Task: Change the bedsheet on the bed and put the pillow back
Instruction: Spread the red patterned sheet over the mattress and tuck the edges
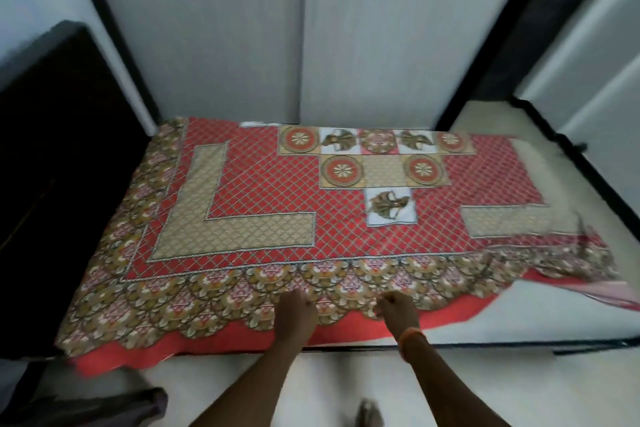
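Both hands, left (296, 310) and right (394, 308), pinched the sheet (277, 198) at the bed's near edge; recommended pulling evenly toward the uncovered right end.

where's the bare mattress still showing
In the head view the bare mattress shows on the right side of the bed, beyond the red patterned bedsheet, whose near border both hands grip.

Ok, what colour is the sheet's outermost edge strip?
Plain red on the bedsheet, beyond the scalloped floral border; head view.

red patterned bedsheet (277, 191) on bed, both hands gripping its near edge
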A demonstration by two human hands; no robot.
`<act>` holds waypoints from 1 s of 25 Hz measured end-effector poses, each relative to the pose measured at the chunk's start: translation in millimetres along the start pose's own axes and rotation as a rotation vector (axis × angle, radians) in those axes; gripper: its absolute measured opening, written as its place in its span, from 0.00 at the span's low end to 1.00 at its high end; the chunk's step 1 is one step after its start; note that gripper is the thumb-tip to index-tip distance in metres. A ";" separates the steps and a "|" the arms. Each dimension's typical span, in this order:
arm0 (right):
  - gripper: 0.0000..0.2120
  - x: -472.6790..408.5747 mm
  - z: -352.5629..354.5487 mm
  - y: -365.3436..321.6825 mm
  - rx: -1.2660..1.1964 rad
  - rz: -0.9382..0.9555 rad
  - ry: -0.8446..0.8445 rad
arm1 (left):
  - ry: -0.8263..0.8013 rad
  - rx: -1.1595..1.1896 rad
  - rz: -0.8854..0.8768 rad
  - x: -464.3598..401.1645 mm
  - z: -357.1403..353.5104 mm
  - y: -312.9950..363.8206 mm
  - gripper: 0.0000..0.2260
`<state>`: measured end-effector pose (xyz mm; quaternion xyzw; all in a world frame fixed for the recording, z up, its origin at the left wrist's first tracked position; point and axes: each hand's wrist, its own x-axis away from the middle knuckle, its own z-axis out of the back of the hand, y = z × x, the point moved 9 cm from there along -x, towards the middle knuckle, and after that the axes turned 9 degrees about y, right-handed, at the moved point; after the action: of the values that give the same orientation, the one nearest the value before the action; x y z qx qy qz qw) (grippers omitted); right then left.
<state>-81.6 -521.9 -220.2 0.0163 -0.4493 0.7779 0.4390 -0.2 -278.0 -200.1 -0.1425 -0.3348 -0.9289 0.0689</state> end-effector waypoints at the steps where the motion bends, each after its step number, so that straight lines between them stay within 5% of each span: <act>1: 0.15 -11.3 35.5 6.4 -0.019 -0.002 0.035 | 0.010 0.003 -0.026 6.2 -22.1 27.4 0.08; 11: 0.08 -158.3 420.1 185.9 -0.275 -0.264 0.296 | -0.256 0.054 -0.320 136.0 -339.9 381.9 0.04; 14: 0.10 -205.5 506.5 231.7 -0.327 -0.331 0.374 | -0.320 -0.053 -0.541 165.8 -427.5 471.3 0.13; 20: 0.09 -358.0 589.3 328.2 -0.309 -0.428 0.363 | -0.388 -0.285 -0.990 171.0 -619.0 612.7 0.17; 25: 0.09 -533.4 614.6 420.5 -0.116 -0.384 0.252 | -0.565 -0.499 -1.191 152.8 -841.2 673.8 0.22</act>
<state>-274.3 -1405.5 -366.0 -0.0209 -0.4237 0.6489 0.6316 -178.6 -1339.1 -365.4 -0.1822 -0.1381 -0.7853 -0.5754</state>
